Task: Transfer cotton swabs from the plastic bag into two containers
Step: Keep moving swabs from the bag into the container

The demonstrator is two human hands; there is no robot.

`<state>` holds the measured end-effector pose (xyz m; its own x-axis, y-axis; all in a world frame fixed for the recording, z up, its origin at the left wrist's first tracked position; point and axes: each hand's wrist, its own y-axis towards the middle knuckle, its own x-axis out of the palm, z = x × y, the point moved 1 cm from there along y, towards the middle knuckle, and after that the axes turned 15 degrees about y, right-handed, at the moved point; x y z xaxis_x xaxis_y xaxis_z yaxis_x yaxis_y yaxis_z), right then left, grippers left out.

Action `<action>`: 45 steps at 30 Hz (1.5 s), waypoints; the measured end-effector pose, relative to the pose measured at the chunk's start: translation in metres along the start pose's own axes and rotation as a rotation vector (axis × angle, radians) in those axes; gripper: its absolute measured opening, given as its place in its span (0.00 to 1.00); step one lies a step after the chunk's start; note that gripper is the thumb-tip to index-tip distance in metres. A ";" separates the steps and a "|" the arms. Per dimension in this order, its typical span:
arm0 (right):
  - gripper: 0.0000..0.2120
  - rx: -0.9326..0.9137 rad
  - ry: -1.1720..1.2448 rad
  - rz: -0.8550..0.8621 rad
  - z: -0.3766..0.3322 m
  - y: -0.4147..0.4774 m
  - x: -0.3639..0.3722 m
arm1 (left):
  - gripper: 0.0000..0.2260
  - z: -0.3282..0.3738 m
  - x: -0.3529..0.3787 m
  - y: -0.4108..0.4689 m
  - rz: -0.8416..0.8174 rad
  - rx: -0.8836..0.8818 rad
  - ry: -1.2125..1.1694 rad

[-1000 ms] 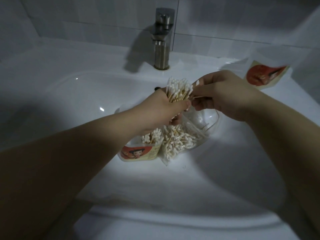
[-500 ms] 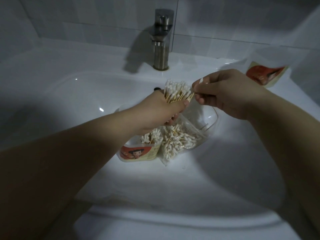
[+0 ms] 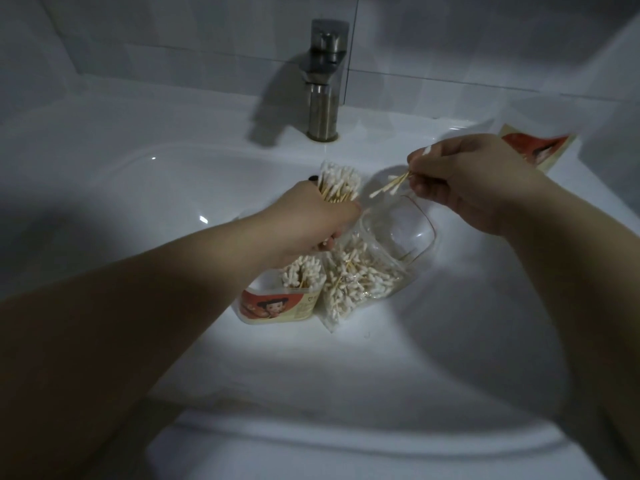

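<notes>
Several cotton swabs jut left from fingers of the right hand

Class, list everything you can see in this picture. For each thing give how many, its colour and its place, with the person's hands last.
Faucet: one, steel grey, behind the basin.
Sink: one, white, fills the view.
Plastic bag: one, clear, holding white swabs, lying in the basin.
Labelled container: one, red-and-cream label, left of the bag, swabs standing inside.
Clear container: one, transparent, behind the bag.
Printed packaging: one, red and cream, on the ledge at far right.
Swab bundle: one, white tips, tan sticks, in the left hand.
Loose swabs: a few, above the clear container.
Left hand: grips the bundle.
Right hand: fingers pinch the loose swabs.
</notes>
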<state>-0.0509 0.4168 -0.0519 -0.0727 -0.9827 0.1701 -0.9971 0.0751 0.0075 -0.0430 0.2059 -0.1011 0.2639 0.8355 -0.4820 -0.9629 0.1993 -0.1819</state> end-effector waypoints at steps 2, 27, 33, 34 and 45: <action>0.05 0.021 -0.036 -0.047 0.002 0.000 -0.001 | 0.09 0.001 0.001 0.000 0.034 0.023 -0.067; 0.08 -0.166 -0.278 -0.139 0.013 -0.015 0.031 | 0.05 0.010 0.005 -0.013 -0.172 0.087 -0.234; 0.25 -0.111 -0.576 -0.350 0.014 -0.021 0.035 | 0.04 0.012 0.003 -0.011 -0.183 -0.005 -0.373; 0.31 -0.093 -0.615 -0.405 0.016 -0.021 0.035 | 0.05 0.012 0.002 -0.011 -0.183 -0.022 -0.395; 0.47 -0.375 -0.975 -0.426 0.016 -0.025 0.044 | 0.07 0.015 0.002 -0.010 -0.214 -0.092 -0.575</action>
<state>-0.0293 0.3684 -0.0605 0.1238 -0.6407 -0.7577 -0.8873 -0.4133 0.2045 -0.0339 0.2132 -0.0873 0.3536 0.9292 0.1078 -0.8764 0.3694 -0.3090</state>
